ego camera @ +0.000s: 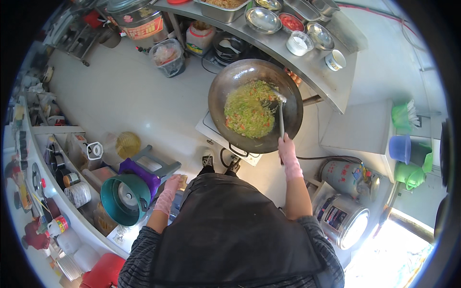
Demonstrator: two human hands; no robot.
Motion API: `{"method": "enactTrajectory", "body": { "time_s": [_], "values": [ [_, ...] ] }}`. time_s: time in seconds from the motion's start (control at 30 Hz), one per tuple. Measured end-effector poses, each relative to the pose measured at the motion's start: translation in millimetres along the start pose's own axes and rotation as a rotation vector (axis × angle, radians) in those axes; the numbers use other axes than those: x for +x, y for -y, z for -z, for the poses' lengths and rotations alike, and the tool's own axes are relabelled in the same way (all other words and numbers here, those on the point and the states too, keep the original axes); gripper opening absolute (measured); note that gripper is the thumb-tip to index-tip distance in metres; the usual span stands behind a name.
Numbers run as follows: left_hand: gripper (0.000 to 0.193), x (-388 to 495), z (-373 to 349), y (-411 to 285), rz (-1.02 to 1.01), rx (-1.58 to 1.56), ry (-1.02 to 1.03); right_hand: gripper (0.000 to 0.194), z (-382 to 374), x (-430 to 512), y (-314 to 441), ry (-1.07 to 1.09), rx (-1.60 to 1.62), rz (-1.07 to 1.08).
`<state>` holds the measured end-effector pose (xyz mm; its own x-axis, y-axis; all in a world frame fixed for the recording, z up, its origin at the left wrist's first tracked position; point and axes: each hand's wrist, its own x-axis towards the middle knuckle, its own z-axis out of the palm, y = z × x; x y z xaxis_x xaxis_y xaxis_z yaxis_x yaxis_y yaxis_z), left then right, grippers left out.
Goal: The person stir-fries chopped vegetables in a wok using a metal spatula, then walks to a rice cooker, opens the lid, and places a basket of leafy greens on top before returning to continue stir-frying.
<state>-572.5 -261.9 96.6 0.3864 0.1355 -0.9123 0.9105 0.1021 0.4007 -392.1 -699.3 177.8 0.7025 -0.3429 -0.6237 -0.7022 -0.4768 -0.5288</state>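
A large wok holds a chopped mix of green, red and pale brown bits. My right hand, in a thin pink glove, grips the handle of a metal ladle or spatula; its head rests among the food on the wok's right side. Low at my left side is my left hand, gloved the same way. A small tan object shows at its fingertips; what it is and whether it is gripped cannot be told. A teal round tub is just left of that hand.
A steel counter beyond the wok bears metal bowls and a white cup. A gas cylinder and a steel drum stand at the right. A grey stool and a bin are at the left.
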Motion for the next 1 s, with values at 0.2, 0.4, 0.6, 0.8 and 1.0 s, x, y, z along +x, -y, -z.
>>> {"method": "enactTrajectory", "body": {
  "time_s": [0.2,0.4,0.6,0.8,1.0],
  "values": [
    [0.026,-1.5,-4.9,3.8,0.015,0.017,-0.049,0.044,-58.4,-4.4,-9.0,-0.035,-0.264,0.234],
    [0.025,-4.8,-0.5,27.0,-0.001,-0.069,-0.046,0.045,-22.5,-10.3,-2.1,0.07,-0.092,0.105],
    [0.026,-10.3,-8.7,29.4,0.034,-0.069,-0.068,0.039,-62.7,27.1,14.8,-0.054,-0.424,0.182],
    [0.025,-22.0,-3.0,50.1,0.012,-0.194,-0.11,0.045,7.0,-34.8,-30.3,-0.056,-0.504,0.246],
    [0.024,-14.4,-12.0,73.1,0.108,-0.161,-0.125,0.016,129.4,-32.8,-6.3,-0.233,-0.791,0.148]
  ]
}}
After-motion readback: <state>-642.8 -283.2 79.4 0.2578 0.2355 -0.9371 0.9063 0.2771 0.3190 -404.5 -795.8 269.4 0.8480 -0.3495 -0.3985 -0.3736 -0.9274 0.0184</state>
